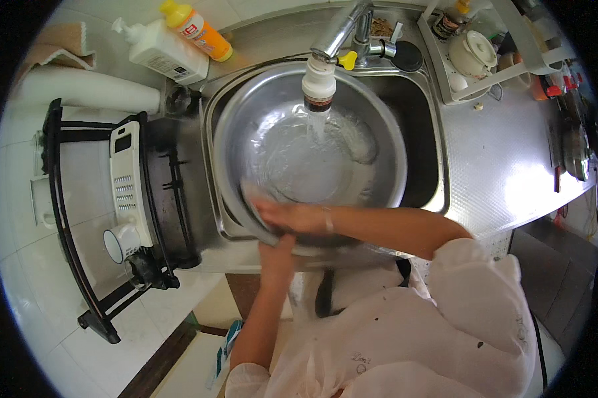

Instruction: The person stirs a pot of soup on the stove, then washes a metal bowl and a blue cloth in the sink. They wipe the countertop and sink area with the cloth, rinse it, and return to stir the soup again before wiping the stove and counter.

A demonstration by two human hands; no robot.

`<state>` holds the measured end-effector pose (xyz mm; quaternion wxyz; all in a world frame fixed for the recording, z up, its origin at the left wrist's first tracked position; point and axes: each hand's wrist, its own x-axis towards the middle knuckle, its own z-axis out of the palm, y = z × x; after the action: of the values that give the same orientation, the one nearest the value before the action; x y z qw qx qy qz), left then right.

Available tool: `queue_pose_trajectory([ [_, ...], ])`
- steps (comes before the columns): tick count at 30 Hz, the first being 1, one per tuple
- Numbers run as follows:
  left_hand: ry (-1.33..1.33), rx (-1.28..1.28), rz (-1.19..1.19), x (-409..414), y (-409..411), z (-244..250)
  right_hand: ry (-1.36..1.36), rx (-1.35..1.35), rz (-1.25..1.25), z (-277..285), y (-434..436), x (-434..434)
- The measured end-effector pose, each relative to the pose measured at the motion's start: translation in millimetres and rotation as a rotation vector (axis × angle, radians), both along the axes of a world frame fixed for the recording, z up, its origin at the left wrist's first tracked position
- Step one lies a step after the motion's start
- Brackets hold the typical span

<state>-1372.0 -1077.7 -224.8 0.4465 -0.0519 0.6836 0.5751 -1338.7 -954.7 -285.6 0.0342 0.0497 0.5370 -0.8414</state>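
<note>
A large stainless-steel basin (388,164) sits tilted over the sink (421,149). Water runs into it from the white filter head (319,79) of a chrome faucet (336,37), and a shallow pool ripples at the bottom. My left hand (278,245) grips the near-left rim of the basin, its fingers mostly hidden. Across it lies my right hand (291,216), blurred by motion, against the inner left wall. Something pale and smeared shows at its fingertips; whether that is a cloth or only the fingers, I cannot tell.
Left of the sink stands a black rack (152,199) with a white grater (126,184) and an enamel mug (121,245). Behind are a white pump bottle (172,54) and an orange detergent bottle (199,32). A white shelf (503,79) with a lidded pot (473,53) stands right.
</note>
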Motion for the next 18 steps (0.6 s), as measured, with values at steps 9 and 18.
queue_pose_trajectory([
  [9, 0.003, -0.068, 0.017, 4, 0, 17, -0.656, 1.735, 0.557, -35, 119, 116],
  [18, 0.058, -0.012, -0.079, 5, 11, 17, -0.477, 1.208, -0.448, -70, 87, -32],
])
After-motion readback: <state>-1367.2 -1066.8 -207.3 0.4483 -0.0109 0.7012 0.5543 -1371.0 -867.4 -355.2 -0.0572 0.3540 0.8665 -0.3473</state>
